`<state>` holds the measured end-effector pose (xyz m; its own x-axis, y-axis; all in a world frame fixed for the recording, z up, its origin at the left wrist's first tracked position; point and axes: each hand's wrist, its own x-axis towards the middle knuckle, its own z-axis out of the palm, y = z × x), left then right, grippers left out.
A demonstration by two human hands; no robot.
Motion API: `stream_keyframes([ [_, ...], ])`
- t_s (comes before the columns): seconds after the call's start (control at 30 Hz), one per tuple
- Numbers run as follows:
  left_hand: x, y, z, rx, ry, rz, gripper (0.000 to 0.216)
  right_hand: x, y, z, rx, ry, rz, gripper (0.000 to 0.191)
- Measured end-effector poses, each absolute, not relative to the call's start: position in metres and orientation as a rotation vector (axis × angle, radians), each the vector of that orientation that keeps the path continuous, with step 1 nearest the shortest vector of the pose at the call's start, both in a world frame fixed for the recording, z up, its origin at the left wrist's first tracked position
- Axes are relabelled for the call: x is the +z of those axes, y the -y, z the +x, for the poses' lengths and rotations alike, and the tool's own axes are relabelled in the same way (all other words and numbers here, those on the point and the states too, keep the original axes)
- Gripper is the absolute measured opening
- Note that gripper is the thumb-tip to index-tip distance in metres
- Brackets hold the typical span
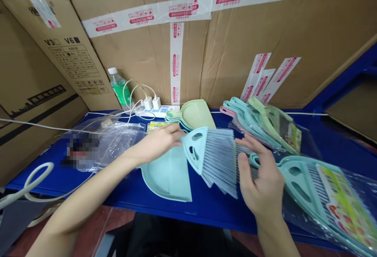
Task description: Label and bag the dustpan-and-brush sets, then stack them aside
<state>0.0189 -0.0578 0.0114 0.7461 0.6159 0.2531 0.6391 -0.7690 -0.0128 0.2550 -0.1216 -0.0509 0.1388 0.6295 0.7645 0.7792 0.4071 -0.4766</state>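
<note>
My left hand (157,143) is closed around the handle of a light blue hand brush (196,150), whose grey-blue bristles (220,157) point right. Below the brush a light blue dustpan (167,176) lies on the blue table. Just right of the bristle tips is my right hand (260,182), thumb and fingers apart, with nothing gripped between them. Its fingertips are close to the bristles; whether they touch I cannot tell. More grey bristles show behind it, partly hidden. Beside this hand lies a bagged light blue brush-and-dustpan set (299,176) with a yellow-green label.
Stacked dustpans (198,113), green on top, lie at the back. Bagged pink, blue and green sets (262,121) lie at back right. A power strip (165,110), white cables and a bottle (119,88) stand by the cardboard (141,57). Clear plastic bags (118,147) lie left.
</note>
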Motion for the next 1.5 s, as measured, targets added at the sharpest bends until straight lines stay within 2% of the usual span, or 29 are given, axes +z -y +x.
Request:
stream_keyframes([
  [0.27,0.005,0.112,-0.077,-0.546,1.388,-2.79,0.021,-0.055,0.121,0.25,-0.186,1.761,-1.146,0.03],
  [0.47,-0.019,0.129,-0.085,-0.512,1.499,-2.768,0.021,-0.057,0.118,0.241,-0.17,1.954,-1.0,0.03],
  [0.7,-0.024,0.13,-0.08,-0.506,1.537,-2.772,0.023,-0.065,0.121,0.231,-0.034,2.352,-0.857,0.03],
  [1.03,-0.035,0.13,-0.089,-0.608,1.523,-2.814,0.032,-0.065,0.124,0.222,0.084,2.71,-0.684,0.058],
  [1.23,-0.044,0.131,-0.097,-0.652,1.543,-2.823,0.033,-0.069,0.126,0.218,-0.029,2.743,-0.676,0.047],
  [1.5,-0.025,0.108,-0.096,-0.499,1.803,-3.053,0.034,-0.073,0.126,0.217,-0.061,2.639,-0.634,0.036],
])
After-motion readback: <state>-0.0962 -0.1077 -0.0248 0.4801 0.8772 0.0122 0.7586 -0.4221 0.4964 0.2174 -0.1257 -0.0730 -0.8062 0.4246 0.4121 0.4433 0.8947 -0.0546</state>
